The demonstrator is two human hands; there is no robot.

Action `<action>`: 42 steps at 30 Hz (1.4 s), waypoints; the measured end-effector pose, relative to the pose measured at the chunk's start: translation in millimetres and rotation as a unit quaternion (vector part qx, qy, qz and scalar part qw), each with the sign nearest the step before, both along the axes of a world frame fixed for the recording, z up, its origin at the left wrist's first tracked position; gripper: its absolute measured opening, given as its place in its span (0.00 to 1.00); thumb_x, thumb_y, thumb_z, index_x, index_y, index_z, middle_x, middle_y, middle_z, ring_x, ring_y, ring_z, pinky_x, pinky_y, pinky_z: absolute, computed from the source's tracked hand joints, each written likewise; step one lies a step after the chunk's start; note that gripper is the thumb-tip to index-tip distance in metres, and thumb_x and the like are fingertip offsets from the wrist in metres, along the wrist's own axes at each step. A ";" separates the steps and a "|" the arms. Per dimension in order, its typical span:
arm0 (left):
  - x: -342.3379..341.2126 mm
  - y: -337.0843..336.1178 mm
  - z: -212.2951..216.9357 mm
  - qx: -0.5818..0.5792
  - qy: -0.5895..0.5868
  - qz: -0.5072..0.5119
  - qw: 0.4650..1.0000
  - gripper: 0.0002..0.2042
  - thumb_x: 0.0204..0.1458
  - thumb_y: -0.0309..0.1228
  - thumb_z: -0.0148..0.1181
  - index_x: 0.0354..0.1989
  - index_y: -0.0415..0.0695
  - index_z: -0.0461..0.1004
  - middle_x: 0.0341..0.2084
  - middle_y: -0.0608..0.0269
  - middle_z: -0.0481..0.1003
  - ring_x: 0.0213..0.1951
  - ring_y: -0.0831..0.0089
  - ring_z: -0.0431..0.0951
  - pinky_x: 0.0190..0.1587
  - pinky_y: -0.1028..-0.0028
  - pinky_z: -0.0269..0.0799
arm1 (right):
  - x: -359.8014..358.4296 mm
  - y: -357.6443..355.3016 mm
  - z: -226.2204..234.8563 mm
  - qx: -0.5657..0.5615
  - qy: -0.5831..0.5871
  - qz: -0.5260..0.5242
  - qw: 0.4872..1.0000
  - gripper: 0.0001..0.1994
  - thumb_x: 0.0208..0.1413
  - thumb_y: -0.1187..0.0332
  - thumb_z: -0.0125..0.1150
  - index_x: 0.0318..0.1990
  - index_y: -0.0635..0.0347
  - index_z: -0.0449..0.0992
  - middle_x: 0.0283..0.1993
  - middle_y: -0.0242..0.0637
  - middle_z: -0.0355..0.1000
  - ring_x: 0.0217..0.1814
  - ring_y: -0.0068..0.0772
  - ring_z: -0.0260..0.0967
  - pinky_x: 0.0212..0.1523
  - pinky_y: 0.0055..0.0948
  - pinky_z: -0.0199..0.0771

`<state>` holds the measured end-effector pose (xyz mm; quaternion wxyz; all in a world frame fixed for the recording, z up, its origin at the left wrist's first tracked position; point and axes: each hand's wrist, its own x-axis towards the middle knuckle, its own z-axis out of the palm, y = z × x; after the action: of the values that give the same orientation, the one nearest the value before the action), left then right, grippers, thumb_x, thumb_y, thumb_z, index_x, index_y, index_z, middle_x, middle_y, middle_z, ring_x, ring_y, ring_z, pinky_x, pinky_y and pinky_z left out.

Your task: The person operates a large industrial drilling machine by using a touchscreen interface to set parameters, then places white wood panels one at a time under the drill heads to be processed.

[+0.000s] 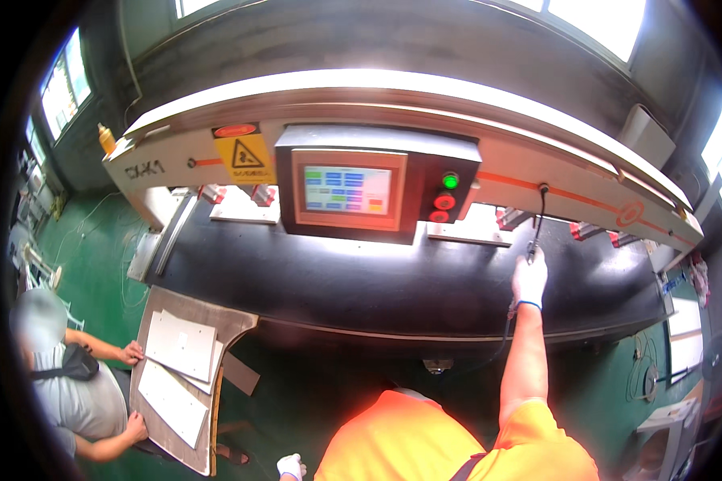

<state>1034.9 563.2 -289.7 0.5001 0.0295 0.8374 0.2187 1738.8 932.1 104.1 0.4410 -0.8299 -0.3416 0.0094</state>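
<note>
My right hand (529,277), in a white glove, reaches out over the right part of a long black machine bed (377,280). Its fingers are closed round a thin dark cable (540,220), which runs up to the machine's white beam (505,172). Below the hand, a dark line continues down along my wrist. My left hand (292,466), also gloved, hangs low at the bottom edge, away from the machine. It is small and partly cut off, so its finger pose is unclear. White panels (469,232) lie on the bed under the beam, beside red-tipped clamps (512,218).
A control box (345,192) with a lit screen and green and red buttons juts from the beam. At left, a person (84,393) rests both hands at a wooden table (237,319) bearing several white boards (180,341). Loose cables (646,369) lie on the green floor at right.
</note>
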 end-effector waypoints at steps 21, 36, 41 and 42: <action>155.5 121.1 29.4 0.141 0.018 -0.065 0.988 0.24 0.59 0.43 0.65 0.58 0.37 0.80 0.56 0.46 0.81 0.60 0.54 0.80 0.64 0.63 0.73 | -229.3 -65.5 -157.8 -0.339 0.042 0.619 0.707 0.18 0.58 0.58 0.66 0.42 0.68 0.81 0.25 0.39 0.76 0.27 0.31 0.76 0.32 0.35 0.75; 230.2 -60.5 30.4 -0.060 -0.029 0.092 0.994 0.18 0.55 0.40 0.60 0.41 0.36 0.85 0.40 0.46 0.85 0.42 0.54 0.85 0.49 0.58 0.78 | -257.7 79.9 -97.2 -0.336 0.371 0.530 0.685 0.10 0.59 0.62 0.66 0.34 0.57 0.74 0.24 0.34 0.74 0.18 0.26 0.69 0.18 0.29 0.63; 183.3 -28.2 10.3 0.034 0.072 0.131 0.988 0.12 0.54 0.33 0.67 0.41 0.37 0.85 0.34 0.53 0.85 0.35 0.62 0.85 0.39 0.62 0.80 | -308.4 24.3 -126.4 -0.450 0.321 0.551 0.625 0.14 0.61 0.59 0.63 0.45 0.60 0.76 0.34 0.40 0.80 0.22 0.30 0.73 0.21 0.29 0.70; 171.9 -9.1 8.0 0.072 0.054 0.168 0.982 0.12 0.55 0.33 0.67 0.42 0.37 0.85 0.34 0.54 0.85 0.34 0.64 0.84 0.38 0.63 0.80 | -317.7 14.3 -138.4 -0.479 0.299 0.528 0.634 0.16 0.63 0.57 0.62 0.48 0.61 0.75 0.36 0.42 0.81 0.23 0.32 0.75 0.21 0.29 0.72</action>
<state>1206.7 554.2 -281.7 0.4065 -0.0637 0.8385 0.3573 1421.1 946.4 -34.3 -0.0210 -0.5545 -0.5184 0.6507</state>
